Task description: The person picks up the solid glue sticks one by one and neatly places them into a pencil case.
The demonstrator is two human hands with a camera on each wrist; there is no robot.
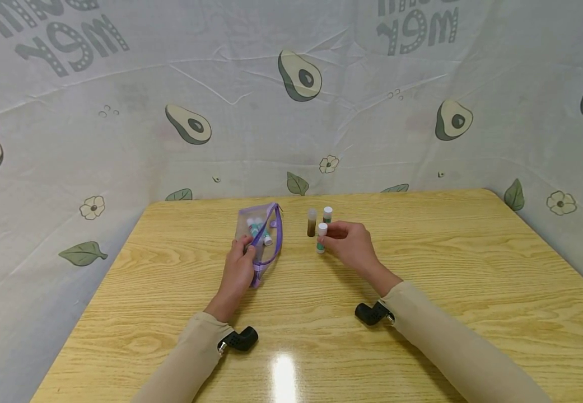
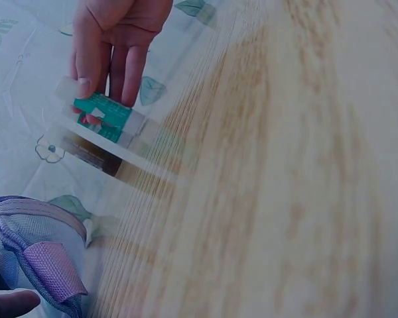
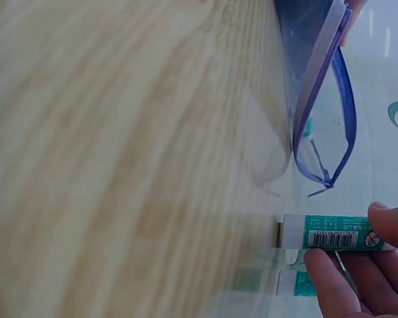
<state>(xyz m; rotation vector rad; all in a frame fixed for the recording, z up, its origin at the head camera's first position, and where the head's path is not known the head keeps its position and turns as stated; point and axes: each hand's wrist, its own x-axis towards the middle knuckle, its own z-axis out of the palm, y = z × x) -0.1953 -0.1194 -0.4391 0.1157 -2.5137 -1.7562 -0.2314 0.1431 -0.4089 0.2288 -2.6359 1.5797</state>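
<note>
In the head view my left hand [image 1: 238, 271] grips the near side of a purple-edged mesh zip pouch [image 1: 279, 232], whose mouth gapes to the right. Several white-capped glue sticks [image 1: 267, 240] with green labels lie inside it. To the right, my right hand [image 1: 353, 246] pinches an upright glue stick [image 1: 320, 246] between thumb and fingers. Its green label and barcode [image 3: 333, 238] show in the right wrist view. Just behind stands another glue stick [image 1: 327, 212], partly hidden by the hand. Beside these is an upright brown tube [image 1: 311, 226] with a translucent top.
A wood-grain table [image 1: 447, 246] lies under everything. Behind it hangs a pale cloth [image 1: 251, 162] printed with avocados and leaves. A black wrist device [image 1: 243, 339] sticks out from the left sleeve, and another black device [image 1: 369, 313] from the right sleeve.
</note>
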